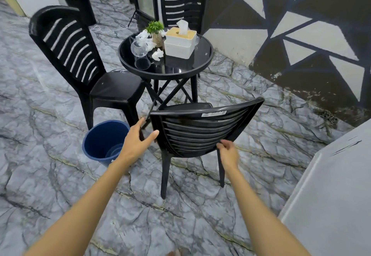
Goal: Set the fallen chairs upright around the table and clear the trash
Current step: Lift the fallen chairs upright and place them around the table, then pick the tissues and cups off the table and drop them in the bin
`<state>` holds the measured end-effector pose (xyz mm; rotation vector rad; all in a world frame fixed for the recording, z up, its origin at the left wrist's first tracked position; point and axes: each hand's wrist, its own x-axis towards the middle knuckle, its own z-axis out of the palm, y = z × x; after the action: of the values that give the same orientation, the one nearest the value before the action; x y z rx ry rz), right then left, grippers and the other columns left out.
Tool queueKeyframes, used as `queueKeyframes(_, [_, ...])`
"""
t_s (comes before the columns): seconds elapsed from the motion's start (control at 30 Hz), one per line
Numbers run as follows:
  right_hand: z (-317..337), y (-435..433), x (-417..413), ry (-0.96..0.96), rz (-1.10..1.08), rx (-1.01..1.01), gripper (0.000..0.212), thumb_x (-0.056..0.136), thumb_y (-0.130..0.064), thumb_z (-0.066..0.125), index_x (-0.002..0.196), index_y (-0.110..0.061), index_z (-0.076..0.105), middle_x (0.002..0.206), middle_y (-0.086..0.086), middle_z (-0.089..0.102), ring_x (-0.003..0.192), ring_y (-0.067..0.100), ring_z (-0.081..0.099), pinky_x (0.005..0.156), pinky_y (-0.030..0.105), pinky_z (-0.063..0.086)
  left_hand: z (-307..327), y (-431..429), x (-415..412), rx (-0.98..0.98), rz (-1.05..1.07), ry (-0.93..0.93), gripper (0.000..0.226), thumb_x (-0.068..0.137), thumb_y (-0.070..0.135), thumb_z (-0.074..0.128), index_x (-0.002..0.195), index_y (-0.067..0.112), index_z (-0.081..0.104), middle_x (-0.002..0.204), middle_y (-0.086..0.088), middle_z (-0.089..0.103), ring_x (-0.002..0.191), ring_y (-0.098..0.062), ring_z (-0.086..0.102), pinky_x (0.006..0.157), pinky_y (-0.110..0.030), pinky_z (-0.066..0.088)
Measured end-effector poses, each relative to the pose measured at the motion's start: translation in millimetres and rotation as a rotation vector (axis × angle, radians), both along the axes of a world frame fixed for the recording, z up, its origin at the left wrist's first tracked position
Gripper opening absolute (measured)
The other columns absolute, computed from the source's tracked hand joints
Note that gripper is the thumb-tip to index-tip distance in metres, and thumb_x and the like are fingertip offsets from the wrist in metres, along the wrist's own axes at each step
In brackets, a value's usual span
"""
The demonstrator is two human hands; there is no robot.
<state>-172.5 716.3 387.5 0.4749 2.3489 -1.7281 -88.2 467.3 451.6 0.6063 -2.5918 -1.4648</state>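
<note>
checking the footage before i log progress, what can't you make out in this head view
- Far chair: seat and legs hidden behind the round table and tissue box.
- Blue bin: part of its inside is covered by the left hand and forearm, so a full count of its contents is not possible.
- Right hand: motion-blurred; whether it grips the near chair is unclear.
- Label on that chair's top rail: too small to read.
- Clear cups: contents indistinct.

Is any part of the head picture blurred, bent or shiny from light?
Head view: the right hand is motion-blurred, the left hand sharper; the wide lens bends the left chair near the edge; the glass table top and the near chair back reflect soft light.
</note>
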Motion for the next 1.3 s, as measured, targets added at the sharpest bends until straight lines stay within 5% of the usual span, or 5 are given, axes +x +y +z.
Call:
queueKeyframes(0.2, [16.3,-107.9,57.1,0.018,0.578,0.123,0.05,0.088,-0.035,0.061,0.132,-0.015,0.047,0.139,0.006,0.046,0.13,0.023,0.042,0.103,0.034,0.036,8.5,-59.3,48.2,-0.091,-0.007,-0.12,0.074,0.082,0.039,0.063,0.143,0.014,0.029,0.149,-0.009,0.035,0.136,-0.028,0.034,0.111,-0.044,0.03])
queueKeyframes(0.43, [78.2,-219.8,51.6,0.243,0.773,0.139,0.054,0.088,-0.036,0.06,0.136,-0.023,0.04,0.145,0.004,0.039,0.134,0.021,0.036,0.104,0.036,0.033,27.6,-151.0,70.5,-0.116,0.048,-0.11,0.068,0.081,0.032,0.067,0.138,0.01,0.037,0.142,-0.012,0.043,0.127,-0.028,0.044,0.104,-0.037,0.037])
queueKeyframes(0.7, [94.7,-328.1,31.7,0.247,0.728,0.152,0.058,0.087,-0.037,0.06,0.138,-0.021,0.037,0.148,0.004,0.035,0.137,0.022,0.033,0.108,0.043,0.035,53.4,-255.3,44.4,-0.168,-0.068,-0.079,0.069,0.081,0.042,0.065,0.14,0.021,0.035,0.147,-0.004,0.038,0.134,-0.023,0.038,0.106,-0.04,0.037])
queueKeyframes(1.17, [103.5,-365.4,-83.7,0.255,0.415,0.148,0.051,0.089,-0.03,0.06,0.134,-0.012,0.042,0.14,0.007,0.042,0.13,0.021,0.041,0.095,0.025,0.032,68.2,-312.8,-100.4,-0.151,-0.317,-0.014,0.066,0.083,0.038,0.064,0.139,0.018,0.037,0.147,-0.005,0.038,0.136,-0.021,0.035,0.11,-0.036,0.031])
queueKeyframes(1.3, [99.7,-370.4,-142.7,0.265,0.369,0.151,0.051,0.089,-0.029,0.06,0.134,-0.013,0.041,0.14,0.008,0.04,0.113,0.013,0.044,0.087,0.021,0.031,62.2,-315.9,-164.7,-0.172,-0.371,-0.028,0.068,0.081,0.041,0.064,0.139,0.019,0.036,0.148,-0.004,0.037,0.136,-0.02,0.034,0.11,-0.036,0.029])
